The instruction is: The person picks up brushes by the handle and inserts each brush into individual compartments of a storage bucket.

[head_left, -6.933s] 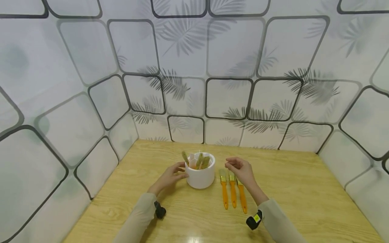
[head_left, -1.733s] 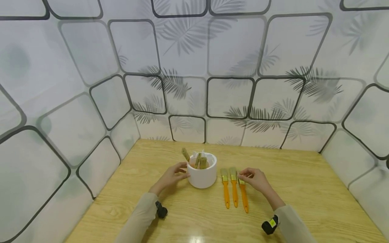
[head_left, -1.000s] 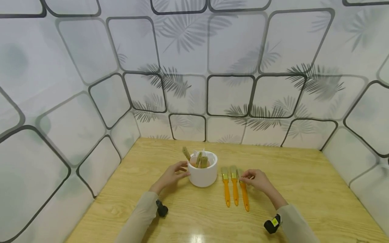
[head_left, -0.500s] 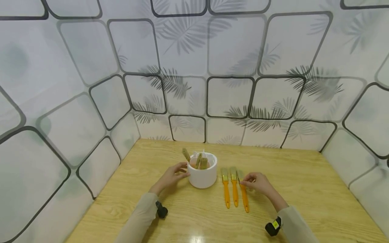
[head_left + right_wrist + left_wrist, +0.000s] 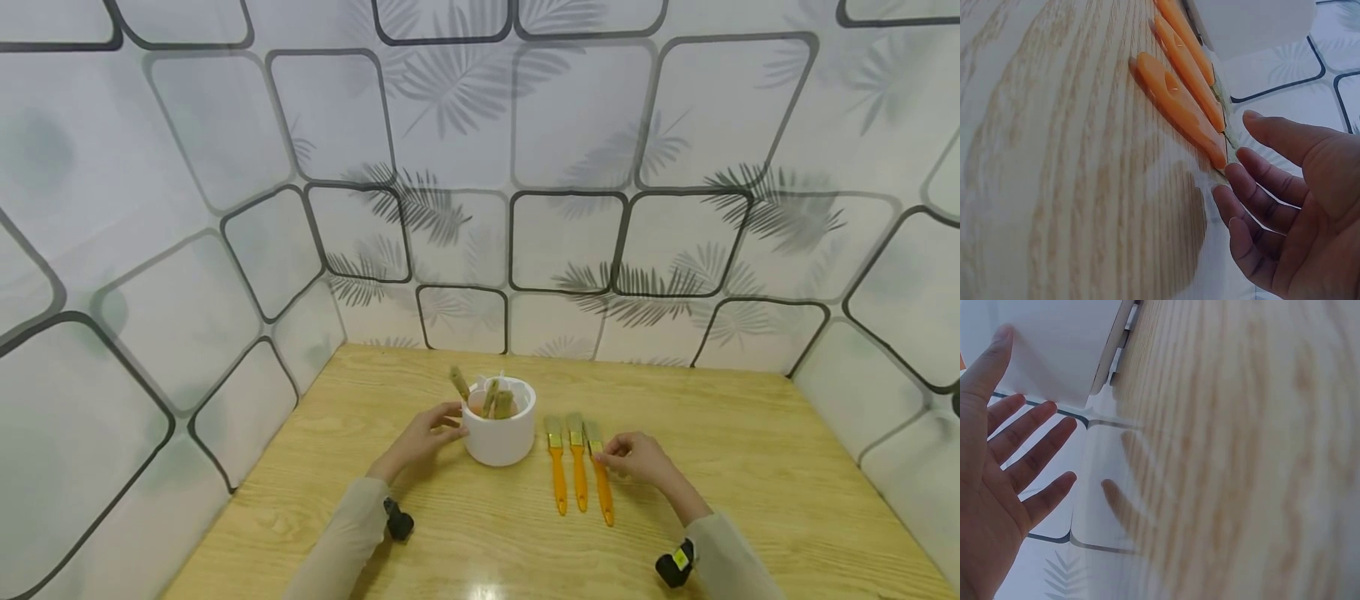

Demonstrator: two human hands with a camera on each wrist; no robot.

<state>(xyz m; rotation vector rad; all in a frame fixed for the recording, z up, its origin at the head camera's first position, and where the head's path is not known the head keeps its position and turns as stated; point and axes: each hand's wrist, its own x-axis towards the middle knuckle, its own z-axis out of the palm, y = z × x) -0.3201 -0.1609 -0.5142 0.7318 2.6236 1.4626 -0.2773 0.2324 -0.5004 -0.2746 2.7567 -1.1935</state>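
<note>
A round white pot [image 5: 499,437] stands on the table, with several tan-tipped sticks [image 5: 503,405] poking out and a little orange inside. My left hand [image 5: 422,435] rests against the pot's left side; in the left wrist view its fingers are spread nearly straight. Right of the pot lie three flat paintbrushes with orange handles: a left one [image 5: 558,479], a middle one [image 5: 579,475] and a right one [image 5: 603,492]. At the right paintbrush's metal collar is my right hand [image 5: 637,458]. The right wrist view shows its thumb apart from loosely bent fingers, with nothing between them.
The wooden table [image 5: 420,558] meets patterned walls [image 5: 465,233] at the back and on both sides. Black wrist cameras sit on both sleeves, the left camera [image 5: 398,521] and the right camera [image 5: 675,564].
My right hand has gone from beside the pot to the right paintbrush, then slid down it from bristles toward handle. My left hand stays at the pot. The paintbrushes lie about where they were.
</note>
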